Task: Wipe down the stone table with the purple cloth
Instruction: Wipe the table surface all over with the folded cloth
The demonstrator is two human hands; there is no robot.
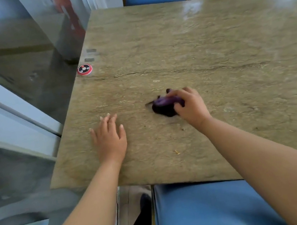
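I see the purple cloth [164, 106] bunched up small under my right hand [189, 105], whose fingers [176, 93] curl tight around it near the middle of the tabletop [210, 44]. My left hand [110, 138] lies flat with fingers spread, off to the left of the cloth. Crumbs [177, 152] sit nearer me than the fingers. A cloth this small may miss them, or push them onto the blue chair [208, 210].

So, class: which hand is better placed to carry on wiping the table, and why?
Right. The right hand already grips the purple cloth on the stone table; the left hand lies flat and empty.
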